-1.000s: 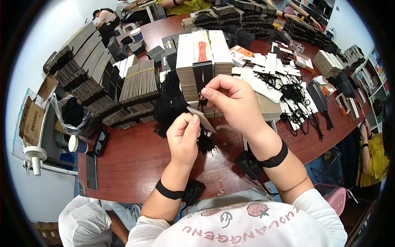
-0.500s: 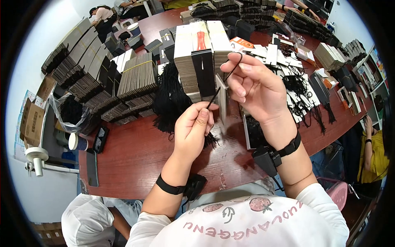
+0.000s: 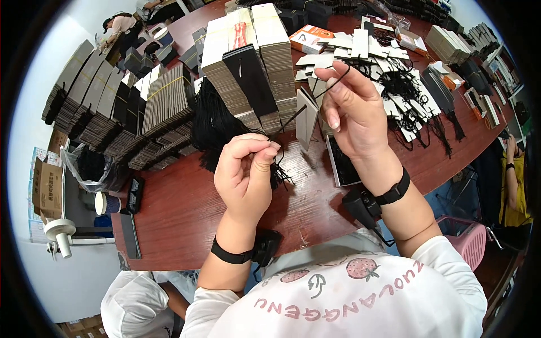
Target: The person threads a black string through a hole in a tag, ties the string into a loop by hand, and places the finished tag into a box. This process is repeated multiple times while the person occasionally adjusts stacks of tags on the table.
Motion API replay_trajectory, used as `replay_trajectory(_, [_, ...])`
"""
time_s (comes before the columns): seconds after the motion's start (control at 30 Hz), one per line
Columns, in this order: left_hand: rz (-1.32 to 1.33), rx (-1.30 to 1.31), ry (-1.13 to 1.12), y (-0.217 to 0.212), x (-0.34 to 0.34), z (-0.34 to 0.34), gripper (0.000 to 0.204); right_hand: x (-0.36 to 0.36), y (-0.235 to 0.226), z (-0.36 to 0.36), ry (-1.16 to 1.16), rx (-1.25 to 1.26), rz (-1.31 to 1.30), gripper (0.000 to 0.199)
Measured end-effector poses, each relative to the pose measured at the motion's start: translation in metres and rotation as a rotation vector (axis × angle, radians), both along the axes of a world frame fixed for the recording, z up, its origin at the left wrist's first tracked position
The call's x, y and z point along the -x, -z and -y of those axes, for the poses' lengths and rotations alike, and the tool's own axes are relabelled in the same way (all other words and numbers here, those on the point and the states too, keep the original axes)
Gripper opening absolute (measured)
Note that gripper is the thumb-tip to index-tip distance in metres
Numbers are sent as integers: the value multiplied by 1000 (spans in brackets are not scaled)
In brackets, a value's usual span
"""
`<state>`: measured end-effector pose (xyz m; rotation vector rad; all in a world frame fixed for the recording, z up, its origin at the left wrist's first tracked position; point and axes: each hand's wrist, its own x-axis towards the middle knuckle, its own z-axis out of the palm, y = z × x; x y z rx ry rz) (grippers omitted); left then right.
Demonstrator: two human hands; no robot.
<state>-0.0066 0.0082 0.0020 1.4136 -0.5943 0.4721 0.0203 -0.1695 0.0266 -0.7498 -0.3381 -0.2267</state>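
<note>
Left hand: the left hand [image 3: 245,177] is held above the near middle of the counter [image 3: 186,219], its fingers [image 3: 265,155] pinched shut on the lower end of a thin black cord [image 3: 290,119].
Right hand: the right hand [image 3: 352,112] is raised farther out and to the right, its fingers [image 3: 332,76] closed on the upper end of the same cord, which loops over them.
Cord: pulled taut on a slant between the two hands, above the counter.
Tag: a grey card tag [image 3: 307,115] hangs on the cord just left of the right hand, so the cord seems already passed through it.
Done so far: finished tags with cords [image 3: 406,93] lie spread on the far right of the counter, well apart from the hands.
Left to do: a bundle of loose black cords [image 3: 217,127] lies just beyond the left hand, and tall stacks of cards [image 3: 248,62] stand behind it; I judge that much work remains.
Other stock: rows of dark card stacks [image 3: 112,112] fill the far left.
Change: half a second ago the hands were closer together and lower in the view; now the right hand has lifted away to the right, stretching the cord, and the tag rides up with it.
Nearby: another person's white sleeve [image 3: 141,298] shows at the near left.
</note>
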Motion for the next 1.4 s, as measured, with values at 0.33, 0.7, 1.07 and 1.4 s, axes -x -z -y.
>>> replay_trajectory(0.33, [420, -282, -214, -9, -8, 2, 15, 13, -7, -9, -440, 546, -122, 23])
replay_trajectory(0.7, [-420, -327, 245, 4, -3, 3, 60, 0, 5, 1, -436, 417, -77, 16])
replay_trajectory(1.07, [-505, 61, 352, 17, -4, 21, 48, 6, 0, 12, 349, 779, 459, 16])
replay_trajectory(1.4, [-510, -38, 332, 20, -5, 16, 47, -8, -4, 35, -418, 138, -54, 14])
